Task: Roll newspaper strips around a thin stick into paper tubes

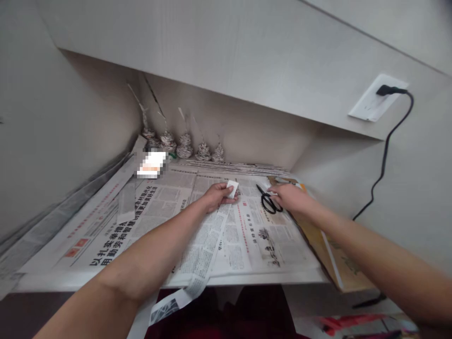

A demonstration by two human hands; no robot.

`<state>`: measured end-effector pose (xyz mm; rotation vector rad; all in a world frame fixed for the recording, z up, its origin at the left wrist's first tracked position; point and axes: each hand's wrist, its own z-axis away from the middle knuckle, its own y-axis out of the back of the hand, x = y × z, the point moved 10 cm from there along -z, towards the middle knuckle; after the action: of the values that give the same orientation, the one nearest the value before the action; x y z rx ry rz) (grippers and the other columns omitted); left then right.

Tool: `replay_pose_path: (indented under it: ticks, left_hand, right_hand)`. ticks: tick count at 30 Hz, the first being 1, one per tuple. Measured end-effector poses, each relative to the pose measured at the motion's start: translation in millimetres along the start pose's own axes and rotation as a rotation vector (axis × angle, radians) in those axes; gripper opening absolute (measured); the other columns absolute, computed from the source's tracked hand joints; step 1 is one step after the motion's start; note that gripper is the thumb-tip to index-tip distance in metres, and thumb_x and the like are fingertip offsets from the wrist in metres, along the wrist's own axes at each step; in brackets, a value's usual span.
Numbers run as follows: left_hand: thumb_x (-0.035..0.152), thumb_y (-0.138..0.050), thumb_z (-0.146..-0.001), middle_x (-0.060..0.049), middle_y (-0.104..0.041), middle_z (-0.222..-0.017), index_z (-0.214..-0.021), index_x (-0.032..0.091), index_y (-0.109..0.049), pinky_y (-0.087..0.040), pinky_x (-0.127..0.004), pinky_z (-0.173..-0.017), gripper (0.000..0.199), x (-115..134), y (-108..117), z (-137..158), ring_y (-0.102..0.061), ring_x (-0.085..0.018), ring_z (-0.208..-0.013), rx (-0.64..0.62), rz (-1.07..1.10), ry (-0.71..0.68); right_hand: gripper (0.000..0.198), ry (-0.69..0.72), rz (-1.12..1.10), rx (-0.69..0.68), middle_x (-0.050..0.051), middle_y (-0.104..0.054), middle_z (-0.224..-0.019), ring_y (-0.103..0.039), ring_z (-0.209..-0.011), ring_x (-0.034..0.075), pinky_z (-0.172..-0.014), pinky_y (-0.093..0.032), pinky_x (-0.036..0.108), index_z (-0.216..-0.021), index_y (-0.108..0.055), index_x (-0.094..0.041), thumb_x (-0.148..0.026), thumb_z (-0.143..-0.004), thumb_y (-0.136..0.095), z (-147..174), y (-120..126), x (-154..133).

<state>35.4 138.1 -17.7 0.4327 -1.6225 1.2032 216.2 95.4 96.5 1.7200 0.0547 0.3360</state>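
- scissors: small pair, black loop handles, lying on the newspaper, tips angled up and to the left, right at the right hand
- paper strip: long, printed, drooping over the desk's front edge, dark picture on the loose end
- white piece: pinched in the left hand, maybe the strip's folded end, too blurry to swear to

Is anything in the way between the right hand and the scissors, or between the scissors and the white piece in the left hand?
Nothing visible. The right hand is at the scissors; whether it touches them is unclear. Between the scissors and the white piece in the left hand, only flat newspaper shows.
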Motion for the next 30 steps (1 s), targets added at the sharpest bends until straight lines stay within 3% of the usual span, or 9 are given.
replay_pose_path:
  ticks: [2,4,6,8,12,15,18,22,30]
  left_hand:
    - [0.022,-0.065,-0.078,-0.009,-0.066,-0.077,-0.085,0.009,-0.064,-0.056,-0.027,-0.064,0.016,1.6,1.1,0.1,-0.066,-0.015,-0.067,0.016,0.005,-0.017]
    - [0.022,-0.065,-0.077,-0.008,-0.066,-0.074,-0.085,0.009,-0.064,-0.056,-0.027,-0.062,0.016,2.7,1.9,0.6,-0.065,-0.014,-0.063,0.031,0.007,-0.020]
    - [0.023,-0.065,-0.077,-0.008,-0.066,-0.072,-0.087,0.008,-0.064,-0.055,-0.026,-0.059,0.017,3.2,0.5,1.1,-0.064,-0.013,-0.061,0.028,-0.001,-0.008]
    - [0.023,-0.064,-0.078,-0.008,-0.065,-0.070,-0.088,0.008,-0.064,-0.055,-0.025,-0.057,0.017,3.7,-0.4,1.8,-0.063,-0.012,-0.059,0.035,-0.016,0.009]
    - [0.024,-0.062,-0.079,-0.007,-0.065,-0.069,-0.085,0.009,-0.063,-0.053,-0.022,-0.051,0.016,3.8,-0.9,4.5,-0.062,-0.012,-0.056,0.077,-0.067,0.044]
    - [0.026,-0.060,-0.081,-0.007,-0.064,-0.069,-0.083,0.008,-0.063,-0.052,-0.021,-0.048,0.018,3.3,-5.2,6.9,-0.061,-0.011,-0.054,0.068,-0.102,0.062]
    - [0.028,-0.060,-0.081,-0.007,-0.064,-0.068,-0.083,0.009,-0.063,-0.053,-0.022,-0.049,0.020,4.2,-6.6,7.8,-0.061,-0.012,-0.054,0.063,-0.116,0.048]
    - [0.032,-0.063,-0.078,-0.008,-0.065,-0.070,-0.083,0.009,-0.064,-0.053,-0.023,-0.051,0.023,4.3,-0.6,7.3,-0.061,-0.011,-0.054,0.104,-0.129,0.036]
    - [0.030,-0.062,-0.079,-0.008,-0.065,-0.069,-0.082,0.009,-0.063,-0.053,-0.024,-0.052,0.022,3.1,-2.9,8.0,-0.062,-0.012,-0.056,0.097,-0.175,0.038]
  right_hand:
    - [0.019,0.047,-0.133,0.090,0.006,-0.069,-0.081,-0.061,-0.075,0.019,-0.066,-0.040,0.027,-0.088,-0.066,-0.022,-0.034,-0.078,-0.057,-21.2,-4.3,-41.3]
    - [0.023,-0.070,-0.346,0.219,0.005,-0.067,-0.071,-0.060,-0.068,0.018,-0.062,-0.039,0.026,-0.079,-0.064,-0.020,-0.040,-0.079,-0.052,-36.7,-11.5,-57.1]
    - [0.031,-0.246,-0.607,0.259,0.003,-0.064,-0.061,-0.057,-0.059,0.016,-0.056,-0.039,0.025,-0.071,-0.061,-0.019,-0.043,-0.081,-0.045,-45.2,-35.0,-59.0]
    - [0.031,-0.321,-0.808,0.249,0.002,-0.062,-0.057,-0.056,-0.055,0.016,-0.053,-0.038,0.025,-0.065,-0.058,-0.019,-0.042,-0.081,-0.042,-49.3,-60.4,-64.5]
    - [0.029,-0.289,-1.149,0.165,-0.002,-0.053,-0.048,-0.048,-0.044,0.013,-0.046,-0.036,0.024,-0.060,-0.052,-0.019,-0.041,-0.078,-0.046,-48.9,-91.1,-75.1]
    - [0.030,-0.255,-1.376,0.106,-0.003,-0.049,-0.045,-0.045,-0.040,0.011,-0.041,-0.033,0.023,-0.063,-0.053,-0.019,-0.044,-0.078,-0.050,-44.7,-95.7,-76.7]
    - [0.031,-0.200,-1.560,0.013,0.001,-0.058,-0.057,-0.051,-0.049,0.012,-0.042,-0.034,0.022,-0.070,-0.058,-0.016,-0.047,-0.077,-0.055,-43.0,-93.3,-81.6]
    - [0.034,-0.139,-1.666,-0.064,0.005,-0.063,-0.073,-0.056,-0.063,0.015,-0.048,-0.038,0.023,-0.087,-0.064,-0.016,-0.045,-0.072,-0.065,-42.2,-88.0,-86.5]
    - [0.034,-0.071,-1.559,-0.063,0.002,-0.059,-0.064,-0.047,-0.051,0.010,-0.046,-0.033,0.024,-0.075,-0.066,-0.016,-0.050,-0.076,-0.061,-44.3,-87.2,-89.5]
